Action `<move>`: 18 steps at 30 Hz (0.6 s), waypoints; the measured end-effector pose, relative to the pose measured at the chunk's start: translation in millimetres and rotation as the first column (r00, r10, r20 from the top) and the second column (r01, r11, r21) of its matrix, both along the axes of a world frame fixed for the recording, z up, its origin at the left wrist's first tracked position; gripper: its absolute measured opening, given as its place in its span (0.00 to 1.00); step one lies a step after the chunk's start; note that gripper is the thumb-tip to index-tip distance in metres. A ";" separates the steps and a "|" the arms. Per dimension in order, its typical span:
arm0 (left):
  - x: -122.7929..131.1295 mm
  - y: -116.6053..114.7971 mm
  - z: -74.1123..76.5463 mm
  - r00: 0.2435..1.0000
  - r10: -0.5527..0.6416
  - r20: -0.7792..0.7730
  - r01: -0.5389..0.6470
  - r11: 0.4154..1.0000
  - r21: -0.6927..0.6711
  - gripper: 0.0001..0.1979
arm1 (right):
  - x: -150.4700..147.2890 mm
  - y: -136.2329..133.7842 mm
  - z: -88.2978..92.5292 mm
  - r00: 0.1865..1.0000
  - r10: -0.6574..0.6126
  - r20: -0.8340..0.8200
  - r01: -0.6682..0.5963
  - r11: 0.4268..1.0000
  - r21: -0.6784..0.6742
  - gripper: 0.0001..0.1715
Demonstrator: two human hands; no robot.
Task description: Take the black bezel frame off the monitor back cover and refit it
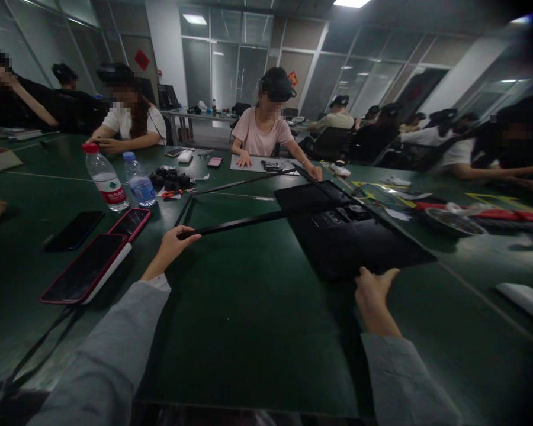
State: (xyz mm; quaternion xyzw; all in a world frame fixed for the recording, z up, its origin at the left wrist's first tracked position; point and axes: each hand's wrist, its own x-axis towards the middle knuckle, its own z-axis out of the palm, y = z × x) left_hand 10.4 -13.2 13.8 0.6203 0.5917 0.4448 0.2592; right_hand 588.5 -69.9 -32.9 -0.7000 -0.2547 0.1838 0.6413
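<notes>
In the head view, the left hand (pixel 172 251) has its grip closed on one end of a thin black frame (pixel 244 223), whose near bar crosses over a black panel (pixel 359 251) on the green tabletop (pixel 249 331). The right hand (pixel 375 299) is at the panel's near edge; whether its grip is closed on it, I cannot tell. Across the table, a co-worker's hand (pixel 314 171) is at the frame's far right corner. A red-capped bottle (pixel 111 188) and blue-capped bottle (pixel 141 186) stand left of the frame, behind a black phone (pixel 75 229).
</notes>
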 end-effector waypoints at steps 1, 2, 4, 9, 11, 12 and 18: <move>-0.6 0.3 -0.6 1.000 -0.001 -0.002 0.001 1.000 0.006 0.33 | -6.6 2.8 -4.2 0.999 0.033 -0.029 -0.034 0.999 -0.011 0.72; -1.2 0.6 -1.1 1.000 -0.001 -0.003 0.001 1.000 0.013 0.33 | -13.5 5.9 -7.0 0.996 0.071 -0.056 -0.073 0.997 -0.024 0.70; -1.9 0.9 -1.2 1.000 0.002 -0.009 -0.002 1.000 0.031 0.32 | -26.6 13.1 -8.1 0.983 0.161 -0.094 -0.166 0.985 -0.049 0.69; -3.0 -0.1 2.5 0.997 0.043 -0.057 -0.039 0.997 0.067 0.30 | -47.7 43.1 7.9 0.849 0.521 -0.092 -0.522 0.853 0.017 0.61; -3.9 -1.1 3.5 0.994 0.051 -0.097 -0.043 0.996 0.082 0.28 | -52.3 60.9 14.7 0.770 0.634 -0.061 -0.633 0.773 0.041 0.53; -4.4 -1.7 3.6 0.992 0.052 -0.119 -0.040 0.995 0.093 0.27 | -54.4 70.3 17.1 0.765 0.643 -0.028 -0.642 0.766 0.040 0.48; -4.4 -4.8 2.0 0.975 0.051 -0.217 -0.015 0.986 0.165 0.23 | -61.2 105.0 31.0 0.936 0.293 0.197 -0.328 0.928 0.177 0.36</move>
